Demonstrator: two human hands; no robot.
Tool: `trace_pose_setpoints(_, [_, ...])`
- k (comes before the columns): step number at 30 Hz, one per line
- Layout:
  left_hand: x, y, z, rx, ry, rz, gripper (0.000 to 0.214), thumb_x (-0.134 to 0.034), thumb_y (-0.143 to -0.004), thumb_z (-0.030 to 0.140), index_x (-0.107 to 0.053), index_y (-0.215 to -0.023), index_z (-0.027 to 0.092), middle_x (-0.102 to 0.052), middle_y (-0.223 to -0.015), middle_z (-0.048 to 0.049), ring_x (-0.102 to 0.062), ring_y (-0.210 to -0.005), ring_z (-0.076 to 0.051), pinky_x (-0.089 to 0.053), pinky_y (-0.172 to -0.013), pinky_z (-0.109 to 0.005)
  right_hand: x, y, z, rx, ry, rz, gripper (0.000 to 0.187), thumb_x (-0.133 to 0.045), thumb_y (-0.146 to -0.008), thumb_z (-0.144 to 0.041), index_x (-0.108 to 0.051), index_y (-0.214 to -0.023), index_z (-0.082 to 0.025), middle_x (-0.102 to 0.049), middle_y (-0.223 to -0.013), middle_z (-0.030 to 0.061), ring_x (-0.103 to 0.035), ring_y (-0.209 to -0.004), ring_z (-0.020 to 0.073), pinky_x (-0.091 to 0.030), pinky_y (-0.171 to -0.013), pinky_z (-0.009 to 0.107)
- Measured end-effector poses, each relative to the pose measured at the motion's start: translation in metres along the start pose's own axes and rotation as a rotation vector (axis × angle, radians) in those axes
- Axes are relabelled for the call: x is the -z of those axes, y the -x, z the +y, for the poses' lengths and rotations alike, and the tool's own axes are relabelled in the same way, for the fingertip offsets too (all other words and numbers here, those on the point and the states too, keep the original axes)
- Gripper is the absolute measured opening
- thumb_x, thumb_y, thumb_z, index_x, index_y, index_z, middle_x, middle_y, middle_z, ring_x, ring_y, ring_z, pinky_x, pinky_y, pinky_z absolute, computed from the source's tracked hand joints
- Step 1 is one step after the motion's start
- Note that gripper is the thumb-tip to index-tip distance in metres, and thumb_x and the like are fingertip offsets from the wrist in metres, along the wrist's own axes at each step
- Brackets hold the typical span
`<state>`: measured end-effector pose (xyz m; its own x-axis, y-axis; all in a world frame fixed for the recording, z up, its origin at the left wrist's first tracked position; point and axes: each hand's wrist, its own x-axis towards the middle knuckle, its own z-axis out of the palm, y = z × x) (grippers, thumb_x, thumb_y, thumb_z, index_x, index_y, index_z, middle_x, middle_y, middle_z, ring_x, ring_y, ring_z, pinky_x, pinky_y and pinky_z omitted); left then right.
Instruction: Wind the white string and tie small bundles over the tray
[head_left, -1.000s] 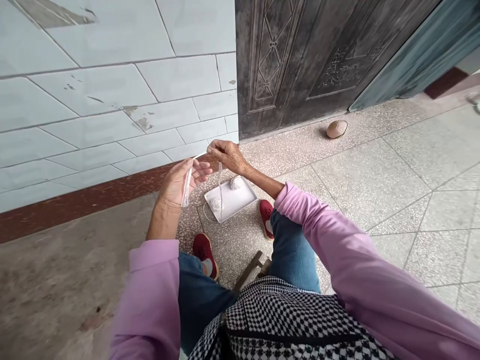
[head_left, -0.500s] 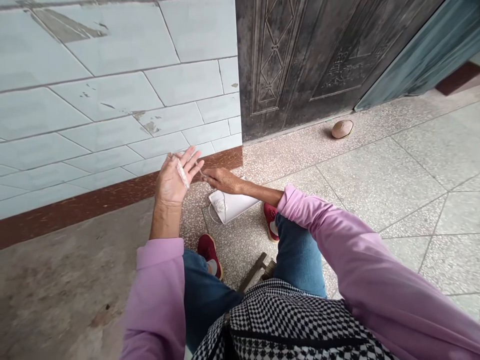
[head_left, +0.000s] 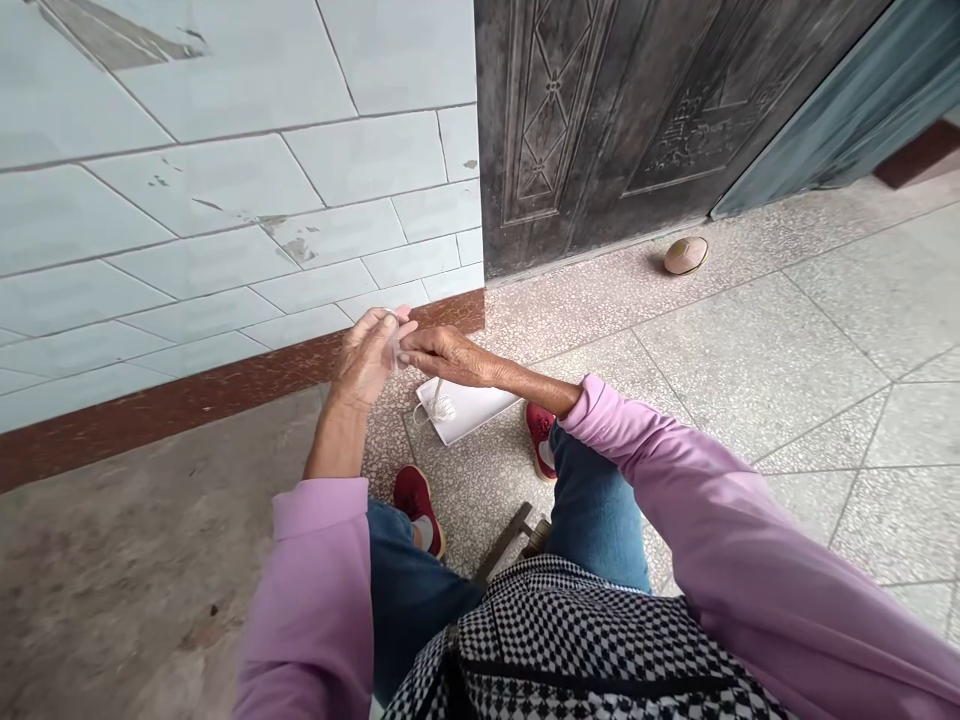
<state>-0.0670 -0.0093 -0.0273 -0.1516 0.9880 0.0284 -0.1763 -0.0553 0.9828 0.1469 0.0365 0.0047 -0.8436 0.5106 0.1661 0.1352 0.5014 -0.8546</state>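
Observation:
My left hand (head_left: 364,355) is raised in front of the wall, its thumb folded over a bundle of white string (head_left: 395,350) and its fingertips pointing right. Close against it, my right hand (head_left: 454,357) pinches the string between thumb and fingers. One strand hangs from beneath my right hand to a small ball of white string (head_left: 441,408). That ball lies at the left end of a flat white box or board (head_left: 480,408) on the floor. The fingers partly hide the bundle, and its edges are blurred.
The tiled wall (head_left: 217,200) is just beyond my left hand, and a dark carved door (head_left: 600,120) is to its right. A rounded pinkish object (head_left: 685,256) lies near the door. Red shoes (head_left: 414,495) flank the white box; a wooden stool (head_left: 517,540) is beneath me.
My left hand has turned from palm up with spread fingers to thumb closed over the string. My right hand has come up against it. The strand to the ball is now drawn upward.

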Motion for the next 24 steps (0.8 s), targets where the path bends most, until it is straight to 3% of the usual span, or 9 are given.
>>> trace_pose_setpoints(3, [-0.004,0.002,0.007,-0.030,0.063,-0.040,0.078,-0.118,-0.085,0.085,-0.078,-0.112,0.025,-0.087,-0.164,-0.0224,-0.086,-0.154,-0.052,-0.070,-0.135,-0.074,0.003,-0.002,0.010,-0.081,-0.016,0.025,0.043,-0.069,-0.134,-0.021,-0.061,-0.092,-0.021,-0.058,-0.087,-0.0030,-0.054,-0.085,0.0176,-0.041,-0.086,0.034])
trace_pose_setpoints(6, [-0.004,0.003,0.014,-0.063,0.133,-0.024,0.078,-0.117,-0.086,0.085,-0.073,-0.112,0.026,-0.086,-0.168,-0.0192,-0.083,-0.160,-0.053,-0.068,-0.136,-0.073,0.002,-0.006,0.017,-0.099,-0.046,0.023,0.017,-0.075,-0.131,-0.016,-0.081,-0.116,-0.011,-0.067,-0.093,-0.0026,-0.059,-0.088,0.0163,-0.043,-0.090,0.032])
trace_pose_setpoints(8, [-0.004,0.004,0.017,-0.079,0.155,0.005,0.075,-0.115,-0.089,0.084,-0.072,-0.111,0.027,-0.085,-0.170,-0.0175,-0.079,-0.167,-0.051,-0.066,-0.139,-0.069,-0.003,-0.010,0.020,-0.101,-0.079,0.053,0.009,-0.080,-0.128,-0.015,-0.086,-0.129,-0.008,-0.073,-0.098,-0.0014,-0.062,-0.092,0.0160,-0.046,-0.093,0.031])
trace_pose_setpoints(12, [-0.011,0.009,0.018,-0.073,0.126,0.056,0.062,-0.107,-0.101,0.077,-0.073,-0.109,0.026,-0.086,-0.167,-0.0193,-0.075,-0.173,-0.049,-0.067,-0.137,-0.060,-0.017,-0.022,0.019,-0.151,-0.182,0.141,0.009,-0.093,-0.119,-0.013,-0.085,-0.116,-0.009,-0.075,-0.100,-0.0008,-0.066,-0.097,0.0161,-0.048,-0.096,0.029])
trace_pose_setpoints(16, [-0.027,0.016,0.016,-0.057,0.127,0.048,0.056,-0.107,-0.101,0.074,-0.084,-0.111,0.024,-0.092,-0.147,-0.0220,-0.082,-0.160,-0.048,-0.070,-0.133,-0.060,-0.023,-0.033,0.016,-0.194,-0.259,0.244,0.024,-0.094,-0.117,-0.014,-0.079,-0.099,-0.012,-0.072,-0.092,-0.0018,-0.066,-0.096,0.0163,-0.049,-0.098,0.027])
trace_pose_setpoints(21, [-0.035,0.019,0.011,-0.078,0.129,0.022,0.060,-0.113,-0.092,0.073,-0.092,-0.110,0.020,-0.094,-0.138,-0.0244,-0.083,-0.157,-0.049,-0.067,-0.138,-0.062,-0.016,-0.034,0.016,-0.224,-0.280,0.296,0.027,-0.096,-0.115,-0.019,-0.079,-0.094,-0.014,-0.070,-0.084,-0.0032,-0.066,-0.088,0.0176,-0.049,-0.091,0.028])
trace_pose_setpoints(24, [-0.025,0.014,0.010,-0.081,0.174,0.074,0.061,-0.113,-0.092,0.076,-0.090,-0.113,0.023,-0.093,-0.144,-0.0217,-0.081,-0.160,-0.048,-0.070,-0.134,-0.061,-0.010,-0.025,0.017,-0.166,-0.201,0.261,0.018,-0.090,-0.121,-0.023,-0.083,-0.108,-0.012,-0.078,-0.096,0.0011,-0.069,-0.094,0.0190,-0.051,-0.094,0.030])
